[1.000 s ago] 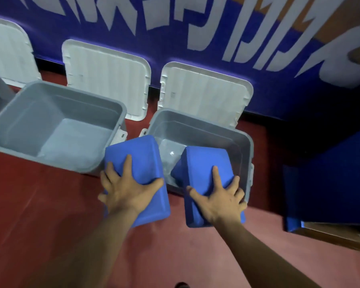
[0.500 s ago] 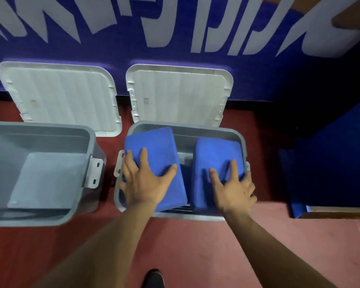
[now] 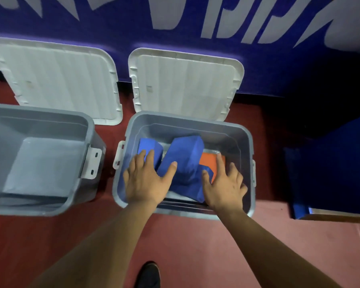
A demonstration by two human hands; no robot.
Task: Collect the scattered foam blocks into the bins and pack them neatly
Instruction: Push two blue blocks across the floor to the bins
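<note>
Blue foam fills the middle grey bin [image 3: 227,140] – one blue block [image 3: 149,146] lies at its left and a second blue block [image 3: 187,154] leans tilted across the centre, over an orange block [image 3: 209,165] at the right. The left hand [image 3: 148,179] presses flat on the left block, fingers spread and released, its thumb against the tilted one. The right hand [image 3: 222,183] is likewise splayed, grasping nothing – fingertips on the orange block, thumb touching the tilted block. Another grey bin [image 3: 50,125] stands just left. Two white lids [image 3: 185,84] lean on the far blue wall [image 3: 123,28].
</note>
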